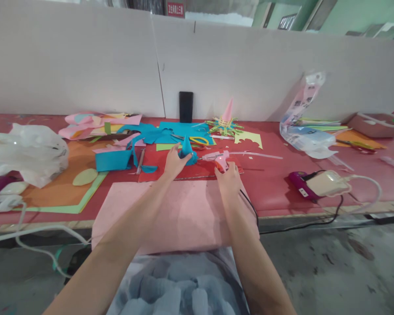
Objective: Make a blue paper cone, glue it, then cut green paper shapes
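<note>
Straight ahead on a red board (160, 160) stands a blue paper cone (187, 146) on a wider blue base. My left hand (176, 162) is closed on the cone from its left side, thumb in front. My right hand (228, 173) grips a pink hot glue gun (218, 158) by its handle. The gun's nozzle points left and reaches the base of the cone; whether glue is coming out is too small to see. A clear glue stick (262, 155) sticks out behind the gun. A pink cloth (134, 214) lies below my hands.
A pink cone on a spiky green and yellow base (226, 122) and yellow-handled scissors (198, 141) lie behind. A black phone (185, 107) leans on the white partition (95, 61). Blue paper scraps (113, 160) and a plastic bag (39, 148) are left; a power strip (304, 186) sits right.
</note>
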The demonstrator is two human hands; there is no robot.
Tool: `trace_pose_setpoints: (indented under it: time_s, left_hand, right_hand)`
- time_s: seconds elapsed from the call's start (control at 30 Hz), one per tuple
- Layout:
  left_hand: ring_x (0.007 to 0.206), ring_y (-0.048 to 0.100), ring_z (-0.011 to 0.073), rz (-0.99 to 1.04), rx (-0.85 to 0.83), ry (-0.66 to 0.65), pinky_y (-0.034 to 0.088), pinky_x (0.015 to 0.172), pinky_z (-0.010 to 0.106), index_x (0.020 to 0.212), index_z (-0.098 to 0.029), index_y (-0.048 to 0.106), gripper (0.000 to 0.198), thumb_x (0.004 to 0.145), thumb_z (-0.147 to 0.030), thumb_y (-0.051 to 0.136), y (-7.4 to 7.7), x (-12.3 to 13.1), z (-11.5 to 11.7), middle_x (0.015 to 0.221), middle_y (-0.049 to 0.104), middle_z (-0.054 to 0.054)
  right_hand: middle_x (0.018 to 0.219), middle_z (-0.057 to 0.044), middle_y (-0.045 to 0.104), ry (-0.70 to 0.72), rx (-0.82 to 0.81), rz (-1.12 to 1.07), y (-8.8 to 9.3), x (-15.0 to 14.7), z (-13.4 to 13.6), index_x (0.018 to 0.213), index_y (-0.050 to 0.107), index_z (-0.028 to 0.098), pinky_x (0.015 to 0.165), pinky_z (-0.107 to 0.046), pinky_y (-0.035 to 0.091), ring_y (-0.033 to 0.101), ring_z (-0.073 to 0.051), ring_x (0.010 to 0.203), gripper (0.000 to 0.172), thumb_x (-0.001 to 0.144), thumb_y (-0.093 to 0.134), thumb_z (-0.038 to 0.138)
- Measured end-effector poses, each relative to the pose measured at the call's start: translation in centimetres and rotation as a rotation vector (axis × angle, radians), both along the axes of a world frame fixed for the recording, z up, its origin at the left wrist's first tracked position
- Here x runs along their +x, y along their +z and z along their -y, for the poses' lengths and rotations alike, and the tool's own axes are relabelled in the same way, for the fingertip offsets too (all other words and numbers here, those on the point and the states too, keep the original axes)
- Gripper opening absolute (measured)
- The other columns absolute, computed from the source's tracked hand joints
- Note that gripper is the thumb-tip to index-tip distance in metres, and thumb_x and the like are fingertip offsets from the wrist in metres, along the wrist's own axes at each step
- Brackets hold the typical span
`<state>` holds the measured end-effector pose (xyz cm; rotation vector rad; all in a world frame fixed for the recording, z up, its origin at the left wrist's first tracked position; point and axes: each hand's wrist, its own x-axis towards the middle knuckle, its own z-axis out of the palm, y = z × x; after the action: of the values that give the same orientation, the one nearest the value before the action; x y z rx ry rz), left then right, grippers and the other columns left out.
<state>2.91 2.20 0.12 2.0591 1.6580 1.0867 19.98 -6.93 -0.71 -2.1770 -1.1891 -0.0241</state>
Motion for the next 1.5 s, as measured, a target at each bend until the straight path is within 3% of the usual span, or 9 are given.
trace_pose_setpoints:
  time_s: [0.1,0.17,0.3,0.37,0.5,0.8,1.23,1.4,1.5]
  left_hand:
    - [0.117,0.043,0.0193,0.026,0.211,0.066,0.035,0.097,0.033,0.118,-0.017,0.042,0.038,0.085,-0.035,0.041,1.5,-0.5,1.5,0.123,0.048,0.011]
    - [0.113,0.046,0.018,-0.017,0.252,0.03,0.037,0.096,0.032,0.113,-0.019,0.046,0.029,0.087,-0.025,0.036,2.3,-0.6,3.0,0.118,0.051,0.01]
    - [0.107,0.051,0.018,-0.222,0.101,-0.223,0.039,0.092,0.03,0.111,-0.018,0.048,0.034,0.081,-0.009,0.035,2.1,0.4,5.7,0.115,0.055,0.009]
    - [0.104,0.052,0.0196,-0.296,0.001,-0.237,0.041,0.089,0.032,0.111,-0.016,0.048,0.036,0.079,-0.006,0.035,1.4,1.1,6.2,0.114,0.056,0.01]
    - [0.103,0.053,0.0231,-0.372,-0.06,-0.222,0.041,0.086,0.035,0.11,-0.013,0.047,0.036,0.079,-0.005,0.032,0.4,1.9,6.2,0.109,0.058,0.013]
    - [0.101,0.054,0.0219,-0.43,-0.023,-0.239,0.041,0.086,0.033,0.108,-0.015,0.048,0.038,0.076,-0.003,0.031,-0.1,1.7,5.4,0.108,0.059,0.011]
    - [0.094,0.055,0.0225,-0.653,0.09,-0.277,0.035,0.089,0.036,0.102,-0.011,0.052,0.032,0.078,-0.003,0.032,0.3,2.0,5.3,0.094,0.063,0.013]
    - [0.103,0.05,0.0229,-0.686,0.192,-0.295,0.033,0.091,0.036,0.107,-0.011,0.05,0.033,0.08,-0.006,0.032,0.2,2.1,5.3,0.108,0.058,0.014]
    - [0.1,0.051,0.0228,-0.707,0.156,-0.297,0.033,0.091,0.036,0.103,-0.013,0.052,0.032,0.078,-0.005,0.034,0.2,2.1,5.3,0.101,0.061,0.012]
  right_hand:
    - [0.105,-0.007,0.056,0.006,-0.001,-0.008,0.0,0.1,0.0,0.109,0.045,0.021,0.066,-0.027,0.037,0.055,-0.021,0.092,0.04,0.075,0.052,0.041]
    - [0.105,-0.008,0.056,0.008,-0.016,-0.017,0.0,0.1,0.0,0.109,0.045,0.021,0.067,-0.027,0.037,0.055,-0.021,0.093,0.04,0.075,0.053,0.04]
    - [0.105,-0.007,0.056,0.006,-0.025,-0.006,0.0,0.1,0.0,0.109,0.045,0.022,0.067,-0.028,0.037,0.056,-0.02,0.091,0.04,0.075,0.054,0.04]
    - [0.105,-0.007,0.056,-0.001,-0.018,0.01,0.0,0.1,0.1,0.109,0.045,0.022,0.066,-0.027,0.037,0.056,-0.02,0.089,0.04,0.075,0.054,0.04]
    - [0.102,-0.006,0.058,-0.007,-0.007,0.033,-0.1,0.2,0.2,0.108,0.046,0.021,0.065,-0.027,0.036,0.057,-0.02,0.087,0.039,0.075,0.054,0.041]
    - [0.102,-0.007,0.057,-0.015,-0.028,0.0,-0.1,0.2,0.1,0.107,0.046,0.021,0.064,-0.026,0.036,0.056,-0.02,0.087,0.038,0.075,0.054,0.04]
    - [0.104,-0.007,0.056,-0.021,-0.06,0.013,-0.2,0.3,0.1,0.106,0.045,0.021,0.063,-0.027,0.036,0.058,-0.02,0.085,0.038,0.075,0.054,0.041]
    - [0.103,-0.006,0.057,-0.015,-0.054,0.02,-0.2,0.4,0.0,0.106,0.045,0.021,0.063,-0.027,0.036,0.057,-0.02,0.086,0.038,0.075,0.053,0.042]
    - [0.103,-0.007,0.057,-0.021,-0.057,0.02,-0.2,0.4,0.1,0.106,0.045,0.021,0.063,-0.027,0.036,0.057,-0.02,0.086,0.038,0.075,0.053,0.042]
